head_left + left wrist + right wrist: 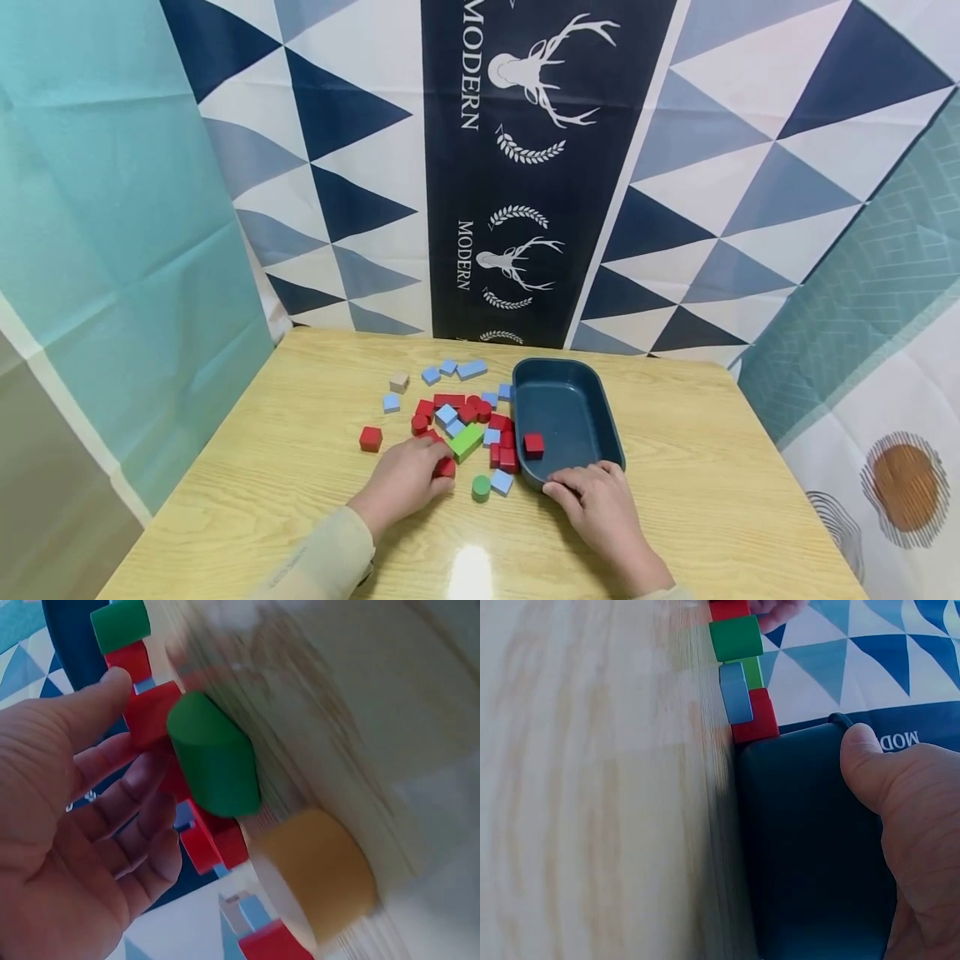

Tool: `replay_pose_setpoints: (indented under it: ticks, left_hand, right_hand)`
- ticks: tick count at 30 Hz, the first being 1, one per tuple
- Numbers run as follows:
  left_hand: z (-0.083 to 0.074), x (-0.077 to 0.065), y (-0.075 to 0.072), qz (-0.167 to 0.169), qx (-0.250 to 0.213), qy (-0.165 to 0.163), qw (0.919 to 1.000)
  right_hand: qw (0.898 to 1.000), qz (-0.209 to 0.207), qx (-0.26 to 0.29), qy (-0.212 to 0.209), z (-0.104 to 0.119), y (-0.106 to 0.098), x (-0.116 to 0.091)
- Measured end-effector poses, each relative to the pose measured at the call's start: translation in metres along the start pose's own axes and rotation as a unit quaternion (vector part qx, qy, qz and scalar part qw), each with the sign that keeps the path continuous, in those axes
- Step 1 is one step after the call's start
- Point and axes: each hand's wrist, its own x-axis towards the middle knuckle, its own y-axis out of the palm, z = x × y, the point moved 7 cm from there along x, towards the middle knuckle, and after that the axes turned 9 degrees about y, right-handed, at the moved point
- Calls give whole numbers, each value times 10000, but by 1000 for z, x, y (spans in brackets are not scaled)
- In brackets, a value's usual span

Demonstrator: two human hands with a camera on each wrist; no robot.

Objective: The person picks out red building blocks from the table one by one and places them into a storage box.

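My left hand (405, 477), fingers half curled, seems to pinch one red block (446, 469) at my eleven o'clock. My right hand (600, 507) grips one tray (567, 407) at its five o'clock. Inside, at eight o'clock: one red cube (533, 447). On the bench (690, 458): one wooden cube (399, 382), ten blue blocks (472, 369).

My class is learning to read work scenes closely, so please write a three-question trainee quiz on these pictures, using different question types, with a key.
1. Which hand holds the dark blue tray?
2. True or false: the tray has nothing inside it.
3. Fill in: between the fingers of the left hand is a block coloured ____.

Key: 1. The right hand. 2. False; a red cube lies inside. 3. Red.
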Motion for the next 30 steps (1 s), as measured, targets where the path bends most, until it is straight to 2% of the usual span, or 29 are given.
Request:
replay_pose_setpoints:
  ticks: [8, 11, 16, 21, 23, 26, 30]
  left_hand:
    - [-13, 9, 4, 124, 583, 218, 9980]
    - [-19, 13, 0, 39, 640, 325, 9974]
    - [-37, 33, -22, -178, 68, 255, 9995]
    - [-71, 62, -40, -342, -445, 494, 9972]
    - [-84, 73, -40, -437, -569, 631, 9954]
    - [-97, 89, -34, -486, -725, 695, 9938]
    - [-106, 109, -17, -242, -861, 611, 9941]
  right_hand:
    - [9999, 107, -32, 83, 1, 1, 0]
    - [9999, 105, -31, 67, 1, 0, 0]
    - [10000, 9, -24, -2, 2, -4, 1]
    - [9992, -243, -57, -301, 3, -6, 1]
    - [9985, -342, -79, -431, 4, -6, 0]
    - [9977, -421, -90, -531, 3, -5, -1]
    - [9981, -395, -66, -478, 3, -4, -2]
